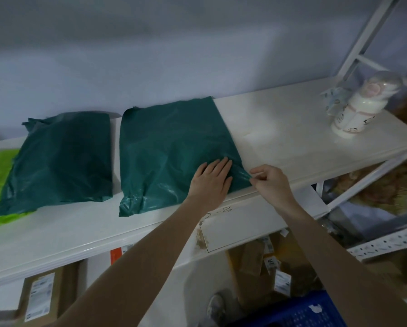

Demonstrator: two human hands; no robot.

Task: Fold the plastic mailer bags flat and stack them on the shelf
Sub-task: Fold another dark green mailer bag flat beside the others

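left hand (pixel 210 179) presses flat on the green bag (pixel 174 154) while right hand (pixel 269 182) pinches its near right corner (mid-fold, likely), which next needs drawing over leftward.

There is a single view, from a wide-angle camera worn on the person's head. It looks forward and down from above onto a white shelf (pixel 280 128), close enough that both forearms reach in from the near edge and the hands meet near the middle. The far wall fills the top. The lens bends straight lines, so the shelf seems to tilt up toward the right. Lower levels show dimly, perhaps with boxes, along the near edge.
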